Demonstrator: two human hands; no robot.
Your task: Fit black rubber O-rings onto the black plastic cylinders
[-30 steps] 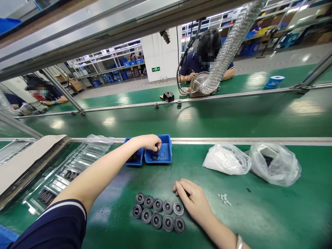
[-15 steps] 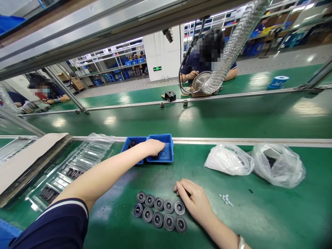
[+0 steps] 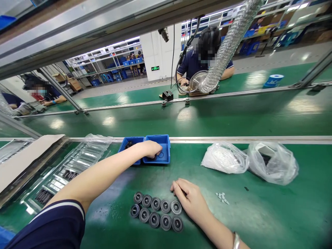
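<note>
Fingers (image 3: pixel 159 150) of left hand (image 3: pixel 153 148) bent down and bunched inside the right-hand blue bin (image 3: pixel 166 159), knuckles up; tips hidden by the hand itself, so spread and any grip can't be made out. A thin black ring (image 3: pixel 161 155) lies on the bin floor right by the fingertips, more dark stuff partly under the hand; the bunched pose probably suits picking at thin, loose pieces. Second blue bin (image 3: pixel 120 150) sits alongside, dark parts in it, forearm crossing its front; the two are likely paired so one reach covers both. Right hand (image 3: pixel 192 197) rests low over the green table (image 3: pixel 111 228), fingers loosely curled, thumb near the index, nothing visible between them, though the inner side is hidden; it looks parked just beside the work. Next to it, ten dark round parts (image 3: pixel 154 219) in two rows of five, faces up, centres showing, presumably laid flat like that for easy access and counting. Right of the hand, a few small pale pieces (image 3: pixel 221 198), loose, maybe tipped out for picking up singly, plus a small dark piece (image 3: pixel 246 188). White-filled bag (image 3: pixel 224 159) and clear bag (image 3: pixel 275 164) stand behind, seemingly as bulk stock. Far left, a clear tray (image 3: pixel 83 155) with dark cylindrical parts (image 3: pixel 44 196) in its slots, probably to keep them sorted.
</note>
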